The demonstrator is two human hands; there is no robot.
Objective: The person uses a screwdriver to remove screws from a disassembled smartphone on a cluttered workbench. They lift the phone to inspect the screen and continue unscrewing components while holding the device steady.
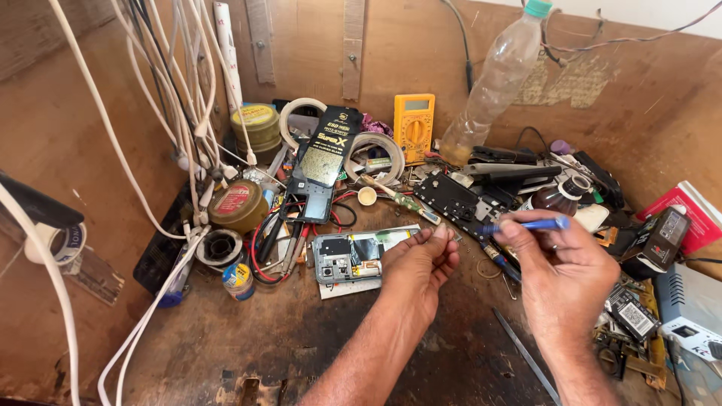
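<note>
My right hand (562, 272) is closed around a blue-handled screwdriver (530, 224), held roughly level above the bench. My left hand (420, 261) hovers just right of an opened phone (353, 256), its fingers curled together and pinched; whether something tiny sits between the fingertips I cannot tell. The phone lies back-off on the brown wooden bench (301, 338), its boards and metal shields exposed. A black phone frame (459, 199) lies behind my hands.
White cables (188, 113) hang at the left. A yellow multimeter (414, 126), a tilted plastic bottle (496, 83), round tins (238, 204), tape rolls (376, 154), a black packet (325, 154) and metal tweezers (526, 353) crowd the bench. Red box (696, 214) at right.
</note>
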